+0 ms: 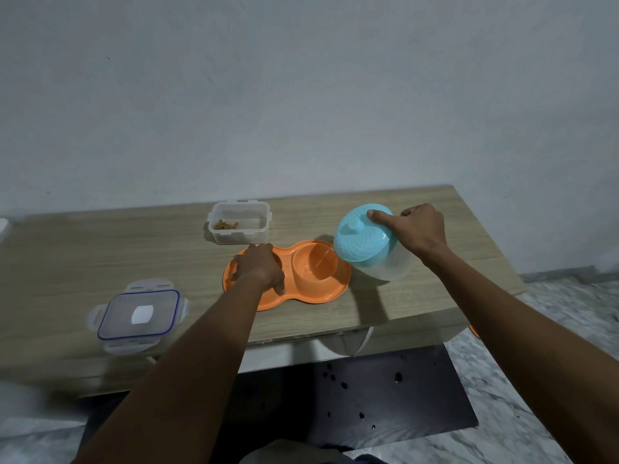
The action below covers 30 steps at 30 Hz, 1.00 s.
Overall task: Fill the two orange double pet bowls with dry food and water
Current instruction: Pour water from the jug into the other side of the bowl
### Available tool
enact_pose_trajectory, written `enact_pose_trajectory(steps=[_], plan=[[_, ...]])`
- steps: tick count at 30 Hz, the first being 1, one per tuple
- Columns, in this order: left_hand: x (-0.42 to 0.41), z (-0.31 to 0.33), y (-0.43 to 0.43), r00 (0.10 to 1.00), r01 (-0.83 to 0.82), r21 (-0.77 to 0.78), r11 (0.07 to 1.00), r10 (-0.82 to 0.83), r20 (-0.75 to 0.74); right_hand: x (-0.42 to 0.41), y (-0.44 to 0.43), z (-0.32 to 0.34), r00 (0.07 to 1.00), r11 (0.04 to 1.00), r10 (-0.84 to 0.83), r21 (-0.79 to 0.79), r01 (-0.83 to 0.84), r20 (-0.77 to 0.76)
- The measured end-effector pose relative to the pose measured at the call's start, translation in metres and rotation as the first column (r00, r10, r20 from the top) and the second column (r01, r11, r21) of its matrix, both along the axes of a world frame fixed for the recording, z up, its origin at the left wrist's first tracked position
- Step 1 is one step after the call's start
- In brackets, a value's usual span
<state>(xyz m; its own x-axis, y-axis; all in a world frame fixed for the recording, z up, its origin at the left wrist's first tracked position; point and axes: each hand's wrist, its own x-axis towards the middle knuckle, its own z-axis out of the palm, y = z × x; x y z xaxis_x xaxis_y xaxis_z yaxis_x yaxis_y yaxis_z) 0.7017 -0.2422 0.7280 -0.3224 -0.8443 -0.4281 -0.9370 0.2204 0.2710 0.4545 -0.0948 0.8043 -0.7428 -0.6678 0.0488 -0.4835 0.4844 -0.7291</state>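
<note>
Pouring water, a person's right hand (420, 234) grips a blue-lidded jug (365, 236), tipped left with its spout over the right well of an orange double bowl (301, 293). The left hand (259, 267) lies spread on the left well, hiding any food there. The bowl sits mid-surface (418, 296), long axis running left to right. Some water is in; no second bowl is clearly visible, and the food container (239, 222) behind holds few pieces.

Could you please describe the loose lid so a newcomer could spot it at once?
On the wooden table, look near the front edge, left of the orange double bowl. The lid lies flat there. Unlike the open container at the back, it has a blue rim line and white centre patch.
</note>
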Motion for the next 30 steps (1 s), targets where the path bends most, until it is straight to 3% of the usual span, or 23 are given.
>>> enact_pose_trajectory(steps=[30], plan=[[-0.0005,-0.0019,-0.0025,1.000,0.008,0.007,1.000,-0.008,0.025,0.0048,-0.0012,0.0070,1.000,1.000,0.004,0.000,-0.004,-0.016]])
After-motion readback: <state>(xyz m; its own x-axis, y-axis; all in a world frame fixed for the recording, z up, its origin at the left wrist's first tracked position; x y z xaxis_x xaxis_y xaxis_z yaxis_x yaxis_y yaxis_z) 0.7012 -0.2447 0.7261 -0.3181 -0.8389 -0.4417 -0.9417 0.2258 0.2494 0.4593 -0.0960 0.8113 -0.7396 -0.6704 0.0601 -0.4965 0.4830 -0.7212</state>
